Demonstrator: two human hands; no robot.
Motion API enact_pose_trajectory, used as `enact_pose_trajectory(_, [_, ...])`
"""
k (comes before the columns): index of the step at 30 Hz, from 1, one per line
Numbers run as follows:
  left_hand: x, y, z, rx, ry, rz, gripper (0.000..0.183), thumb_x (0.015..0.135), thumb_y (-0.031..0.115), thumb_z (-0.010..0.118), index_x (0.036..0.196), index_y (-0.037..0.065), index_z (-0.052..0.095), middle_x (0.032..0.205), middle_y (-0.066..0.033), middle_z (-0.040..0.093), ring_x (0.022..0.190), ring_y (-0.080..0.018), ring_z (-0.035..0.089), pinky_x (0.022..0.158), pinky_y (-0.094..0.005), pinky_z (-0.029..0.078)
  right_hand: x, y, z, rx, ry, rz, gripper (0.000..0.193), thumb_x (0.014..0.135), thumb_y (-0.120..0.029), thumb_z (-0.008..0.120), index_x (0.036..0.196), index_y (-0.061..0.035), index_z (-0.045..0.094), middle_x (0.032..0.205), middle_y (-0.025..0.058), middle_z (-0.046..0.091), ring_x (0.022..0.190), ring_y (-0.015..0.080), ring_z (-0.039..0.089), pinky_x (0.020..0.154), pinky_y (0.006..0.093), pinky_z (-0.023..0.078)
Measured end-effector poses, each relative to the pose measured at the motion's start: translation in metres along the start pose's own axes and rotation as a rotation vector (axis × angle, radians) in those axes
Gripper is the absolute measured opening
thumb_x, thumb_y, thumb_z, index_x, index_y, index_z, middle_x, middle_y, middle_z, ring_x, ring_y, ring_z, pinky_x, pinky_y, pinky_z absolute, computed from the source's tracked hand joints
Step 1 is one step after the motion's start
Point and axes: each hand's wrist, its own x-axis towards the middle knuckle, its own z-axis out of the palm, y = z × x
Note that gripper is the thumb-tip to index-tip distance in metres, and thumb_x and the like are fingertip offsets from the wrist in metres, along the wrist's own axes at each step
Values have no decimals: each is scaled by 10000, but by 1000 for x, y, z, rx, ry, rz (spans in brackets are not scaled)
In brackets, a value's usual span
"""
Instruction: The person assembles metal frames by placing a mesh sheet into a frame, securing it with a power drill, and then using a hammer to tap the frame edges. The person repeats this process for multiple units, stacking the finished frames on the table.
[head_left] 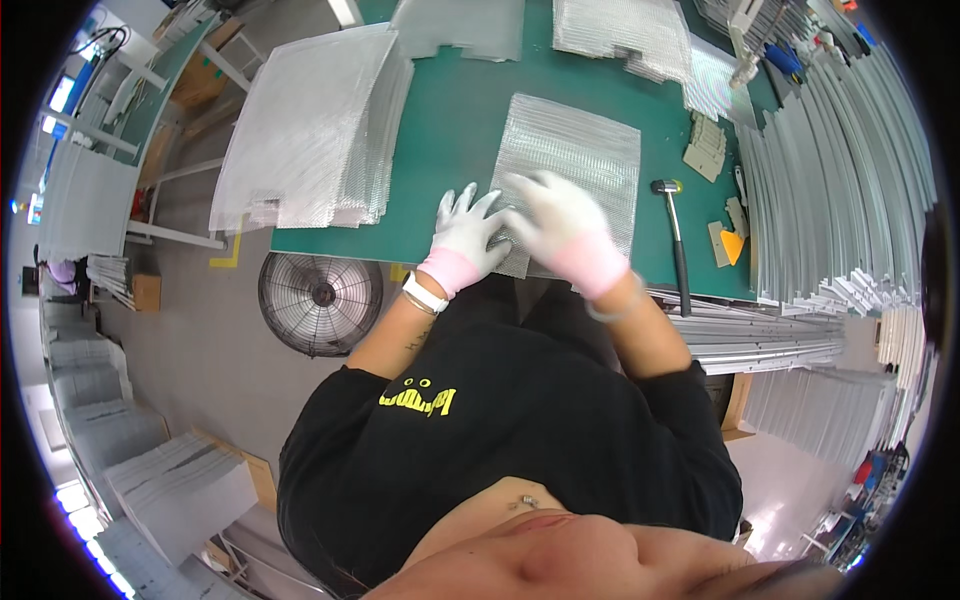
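We see one mesh sheet (580, 140), silvery and ribbed, lying on the green table (450, 130) directly in front of the person, its near edge close to the table's front edge. The left hand (466, 240), in a white glove with a pink cuff, is at the sheet's lower left side, its fingers spread and its grip wide. The right hand (568, 228), gloved alike, is over the lower part of the sheet — it is blurred, so we cannot tell whether its grip is wide or narrow, or whether it touches the mesh. The two hands are just beside each other.

On the left of the table we find a tall stack of mesh sheets (310, 120), its layers slightly fanned at the right side. Beyond the single sheet, toward the far edge, are another mesh pile (460, 25) and a larger pile (622, 38) to its right. To the right of the single sheet lies a hammer (676, 225) with a dark handle pointing toward the person; past it we make out some beige pieces (706, 147) and an orange-yellow tool (733, 246). A round black fan (320, 300) is below the table's left front — near the person's left forearm as we view it.
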Motion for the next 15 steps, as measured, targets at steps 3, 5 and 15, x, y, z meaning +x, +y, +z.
enact_pose_trajectory(3, [-10,-8,36,-67,30,-42,524,981,365,557,1431,102,499,1460,-139,517,1390,-319,443,1171,-482,308,68,-49,54,291,-132,-93,570,935,-333,611,1424,-56,514,994,223,683,951,380,677,856,437,540])
enact_pose_trajectory(5, [-13,8,16,-10,-74,-58,516,997,377,525,1429,96,502,1458,-128,526,1397,-316,440,1168,-490,313,109,-72,84,370,-103,-74,623,956,-339,588,1488,-55,431,981,226,689,935,374,683,871,429,538])
enact_pose_trajectory(15, [-11,8,0,-38,-15,-133,555,862,466,694,1313,145,650,1472,-214,480,1464,-425,280,1211,-565,147,163,-109,41,1014,237,-270,569,850,-132,776,1383,-57,592,998,78,699,907,131,675,801,280,551])
